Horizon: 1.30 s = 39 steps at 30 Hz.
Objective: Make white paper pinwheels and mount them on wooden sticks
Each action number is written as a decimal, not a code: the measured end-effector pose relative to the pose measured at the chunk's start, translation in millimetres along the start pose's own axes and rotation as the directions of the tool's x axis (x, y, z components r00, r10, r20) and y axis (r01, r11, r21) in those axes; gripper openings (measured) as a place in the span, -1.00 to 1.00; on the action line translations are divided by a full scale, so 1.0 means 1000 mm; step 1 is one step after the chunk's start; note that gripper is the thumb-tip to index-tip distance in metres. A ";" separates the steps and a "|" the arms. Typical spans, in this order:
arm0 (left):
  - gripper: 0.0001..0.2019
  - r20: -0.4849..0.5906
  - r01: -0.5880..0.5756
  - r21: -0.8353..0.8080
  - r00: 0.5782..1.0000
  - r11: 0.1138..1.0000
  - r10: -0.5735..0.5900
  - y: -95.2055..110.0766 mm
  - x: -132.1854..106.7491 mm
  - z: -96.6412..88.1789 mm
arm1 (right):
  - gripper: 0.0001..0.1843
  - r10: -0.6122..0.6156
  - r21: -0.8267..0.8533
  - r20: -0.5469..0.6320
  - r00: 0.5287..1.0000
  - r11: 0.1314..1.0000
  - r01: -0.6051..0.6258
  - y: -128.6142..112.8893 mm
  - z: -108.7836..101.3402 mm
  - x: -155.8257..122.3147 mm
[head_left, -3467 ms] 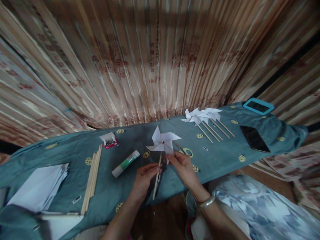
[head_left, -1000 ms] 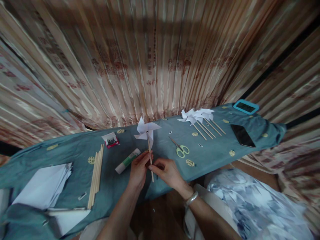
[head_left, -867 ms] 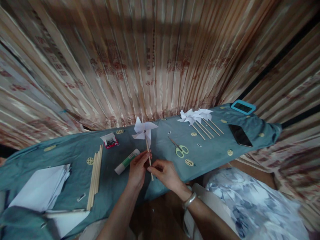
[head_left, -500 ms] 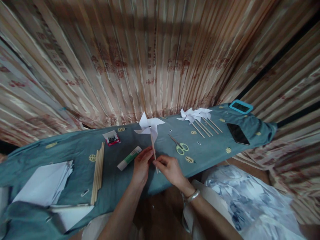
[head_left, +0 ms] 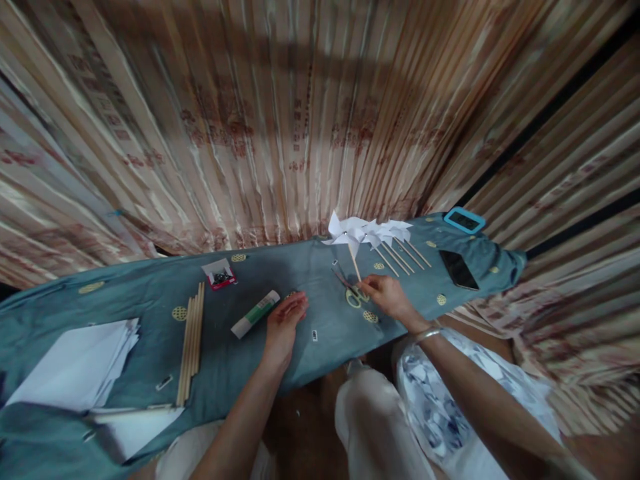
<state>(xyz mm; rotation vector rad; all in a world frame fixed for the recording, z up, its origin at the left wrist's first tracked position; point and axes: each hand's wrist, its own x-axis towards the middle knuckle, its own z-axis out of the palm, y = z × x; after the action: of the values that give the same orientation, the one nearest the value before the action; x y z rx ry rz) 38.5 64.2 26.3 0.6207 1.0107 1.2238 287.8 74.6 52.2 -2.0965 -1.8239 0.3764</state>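
Observation:
My right hand (head_left: 386, 293) grips the lower end of the wooden stick of a white paper pinwheel (head_left: 345, 233), held over the table right of centre. Its blades overlap the other paper pinwheels (head_left: 393, 233) in my view, which lie side by side with their sticks toward me. Beneath my right hand are the scissors (head_left: 354, 298), with pale green handles, partly covered. My left hand (head_left: 286, 323) is empty, its fingers loosely apart, just right of a green and white glue stick (head_left: 256, 313).
A small red box of pins (head_left: 220, 275), a row of wooden sticks (head_left: 191, 347) and a stack of white paper (head_left: 75, 367) sit to the left. Toward the right lie a black phone (head_left: 459, 269) and a blue-framed device (head_left: 465, 219). A curtain (head_left: 280, 120) hangs behind the table.
My left hand has let go of the pinwheel's stick. My right hand has carried the pinwheel rightward, over the scissors and close to the others. The view has shifted slightly.

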 end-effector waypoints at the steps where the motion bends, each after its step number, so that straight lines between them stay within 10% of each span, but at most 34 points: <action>1: -0.56 0.000 0.002 -0.002 1.000 1.000 -0.002 0.000 0.000 0.000 | -0.69 0.014 -0.036 0.000 1.000 0.999 -0.014 0.007 -0.004 0.006; 13: -0.57 0.018 0.008 0.018 1.000 1.000 -0.009 -0.004 0.002 0.001 | -0.67 0.151 -0.363 0.055 0.987 0.924 -0.121 0.063 -0.014 0.055; 39: -0.64 0.020 0.017 0.045 1.000 0.999 -0.018 -0.005 0.002 0.001 | -0.64 0.164 -0.543 0.119 0.979 0.836 -0.074 0.070 -0.005 0.085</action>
<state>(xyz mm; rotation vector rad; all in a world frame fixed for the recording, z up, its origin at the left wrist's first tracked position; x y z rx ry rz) 42.3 65.3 21.8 0.6562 1.0270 1.1799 365.4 150.2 29.5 -2.6293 -2.0789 0.0572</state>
